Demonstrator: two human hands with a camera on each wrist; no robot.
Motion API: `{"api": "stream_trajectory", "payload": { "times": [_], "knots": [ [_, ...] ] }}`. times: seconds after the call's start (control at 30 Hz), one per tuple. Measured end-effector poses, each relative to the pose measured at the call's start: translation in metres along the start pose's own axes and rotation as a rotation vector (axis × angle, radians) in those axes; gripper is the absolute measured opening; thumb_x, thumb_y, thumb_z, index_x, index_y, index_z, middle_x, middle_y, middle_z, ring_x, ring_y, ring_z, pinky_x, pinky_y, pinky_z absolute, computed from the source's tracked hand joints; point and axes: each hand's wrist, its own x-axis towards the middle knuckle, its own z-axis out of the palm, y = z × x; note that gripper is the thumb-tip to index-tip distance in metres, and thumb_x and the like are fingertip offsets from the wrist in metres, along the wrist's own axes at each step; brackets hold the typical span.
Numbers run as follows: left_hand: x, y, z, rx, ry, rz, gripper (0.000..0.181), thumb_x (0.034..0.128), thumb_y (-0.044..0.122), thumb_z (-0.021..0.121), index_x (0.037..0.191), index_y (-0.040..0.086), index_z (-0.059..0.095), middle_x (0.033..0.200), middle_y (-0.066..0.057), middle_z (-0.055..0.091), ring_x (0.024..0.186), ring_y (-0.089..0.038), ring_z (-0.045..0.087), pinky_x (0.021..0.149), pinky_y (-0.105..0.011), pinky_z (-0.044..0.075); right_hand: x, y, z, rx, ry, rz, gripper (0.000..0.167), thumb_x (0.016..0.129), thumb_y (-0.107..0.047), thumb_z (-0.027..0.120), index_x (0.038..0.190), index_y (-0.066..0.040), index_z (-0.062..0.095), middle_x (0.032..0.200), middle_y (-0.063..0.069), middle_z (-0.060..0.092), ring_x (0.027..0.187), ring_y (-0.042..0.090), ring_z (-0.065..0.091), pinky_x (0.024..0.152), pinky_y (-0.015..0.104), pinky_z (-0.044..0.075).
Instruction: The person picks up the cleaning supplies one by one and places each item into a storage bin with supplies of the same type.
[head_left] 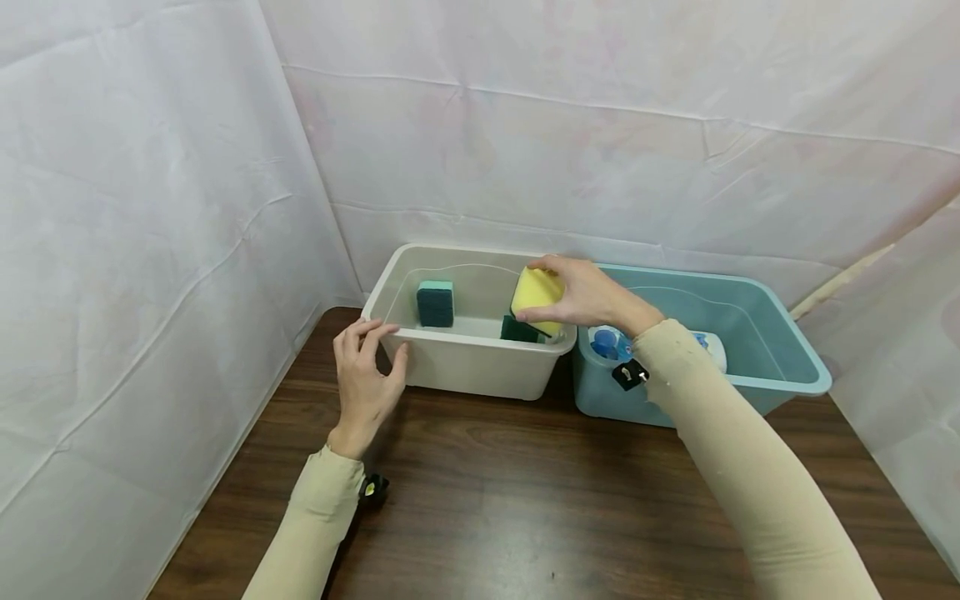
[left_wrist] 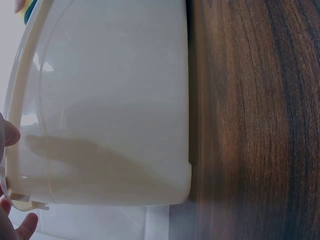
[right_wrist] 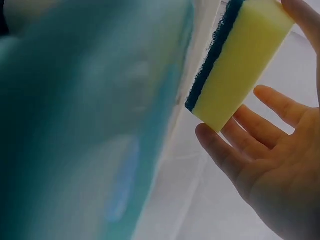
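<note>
Between the thumb and fingers of my right hand (head_left: 581,292) is a yellow sponge (head_left: 537,292) with a dark green scouring side. It is tilted above the right end of the off-white bin (head_left: 472,367). The right wrist view shows the sponge (right_wrist: 240,65) pinched at its ends. My left hand (head_left: 367,383) holds the bin's front left corner, thumb by the front rim and fingertips around the edge. Inside the bin, a light green sponge (head_left: 435,304) with a dark scouring side stands on the left. A dark green scouring surface (head_left: 517,330) shows lower right, partly hidden.
A blue bin (head_left: 772,385) stands right beside the off-white one. It holds a blue-and-white item (head_left: 609,342) and a white item (head_left: 712,348), both partly hidden by my right arm. White cloth (head_left: 525,150) hangs behind the brown wooden table (head_left: 480,492).
</note>
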Motion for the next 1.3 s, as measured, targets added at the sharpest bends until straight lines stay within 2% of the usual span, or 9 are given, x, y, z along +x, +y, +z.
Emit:
{"api": "stream_trajectory", "payload": {
  "times": [0.13,0.37,0.47,0.53,0.6,0.7,0.77,1.03,1.3],
  "knots": [
    [0.0,0.001,-0.001,0.002,-0.005,0.001,0.029,0.0945,0.016,0.078,0.122,0.007,0.074,0.136,-0.023,0.06,0.138,-0.046,0.045,0.115,-0.063,0.038,0.002,0.003,0.004,0.035,0.001,0.021,0.091,0.085,-0.061,0.082,0.158,-0.018,0.049,0.15,0.009,0.057,0.122,0.029,0.057,0.099,0.051,0.054],
    [0.0,0.002,0.0,0.0,-0.008,0.004,0.029,0.0946,0.016,0.078,0.122,0.007,0.074,0.135,-0.023,0.059,0.138,-0.046,0.045,0.115,-0.063,0.038,0.005,0.005,0.013,0.008,-0.004,0.034,0.091,0.083,-0.065,0.082,0.155,-0.019,0.052,0.142,0.005,0.06,0.106,0.026,0.059,0.084,0.042,0.055],
    [0.0,0.002,0.0,0.002,-0.009,0.004,0.029,0.0951,0.017,0.078,0.122,0.007,0.074,0.136,-0.023,0.059,0.138,-0.046,0.045,0.115,-0.062,0.039,0.006,0.006,0.015,-0.018,-0.004,0.037,0.092,0.082,-0.066,0.082,0.154,-0.018,0.052,0.141,0.004,0.06,0.106,0.025,0.059,0.083,0.041,0.054],
    [0.0,0.002,0.001,0.005,-0.012,0.004,0.029,0.0955,0.018,0.077,0.123,0.007,0.074,0.136,-0.023,0.059,0.138,-0.046,0.045,0.115,-0.062,0.039,0.006,0.006,0.016,-0.027,-0.007,0.039,0.094,0.081,-0.067,0.082,0.155,-0.017,0.052,0.144,0.005,0.06,0.11,0.026,0.058,0.088,0.044,0.055],
    [0.0,0.003,0.001,0.005,-0.012,0.004,0.029,0.0955,0.018,0.077,0.123,0.007,0.074,0.135,-0.023,0.059,0.138,-0.045,0.045,0.115,-0.062,0.039,0.007,0.006,0.016,-0.044,-0.017,0.037,0.098,0.081,-0.068,0.082,0.157,-0.015,0.05,0.152,0.007,0.056,0.124,0.029,0.058,0.1,0.05,0.055],
    [0.0,0.004,0.002,0.001,-0.012,0.006,0.029,0.0952,0.017,0.078,0.122,0.007,0.074,0.135,-0.023,0.059,0.137,-0.046,0.046,0.114,-0.063,0.04,0.006,0.008,0.016,-0.067,-0.036,0.039,0.1,0.083,-0.069,0.081,0.159,-0.013,0.047,0.163,0.01,0.049,0.145,0.034,0.05,0.116,0.059,0.047],
    [0.0,0.004,0.002,-0.001,-0.011,0.006,0.029,0.095,0.017,0.078,0.122,0.007,0.074,0.135,-0.023,0.06,0.137,-0.046,0.046,0.114,-0.063,0.04,0.004,0.008,0.015,-0.077,-0.042,0.04,0.1,0.084,-0.068,0.08,0.16,-0.013,0.046,0.166,0.011,0.045,0.153,0.035,0.044,0.121,0.061,0.042],
    [-0.001,0.0,0.003,0.001,-0.011,-0.001,0.029,0.0954,0.017,0.077,0.122,0.007,0.074,0.136,-0.023,0.059,0.138,-0.046,0.045,0.115,-0.063,0.039,-0.003,0.008,0.011,-0.053,-0.018,0.021,0.097,0.085,-0.064,0.081,0.159,-0.011,0.047,0.163,0.012,0.05,0.148,0.035,0.051,0.119,0.06,0.045],
    [-0.001,-0.002,0.001,0.001,-0.009,0.0,0.029,0.0958,0.018,0.077,0.122,0.007,0.074,0.135,-0.024,0.059,0.138,-0.046,0.045,0.115,-0.062,0.039,-0.016,0.006,0.011,-0.021,0.009,0.019,0.095,0.086,-0.066,0.079,0.16,-0.016,0.046,0.163,0.01,0.051,0.147,0.035,0.052,0.117,0.062,0.046]
  ]
}}
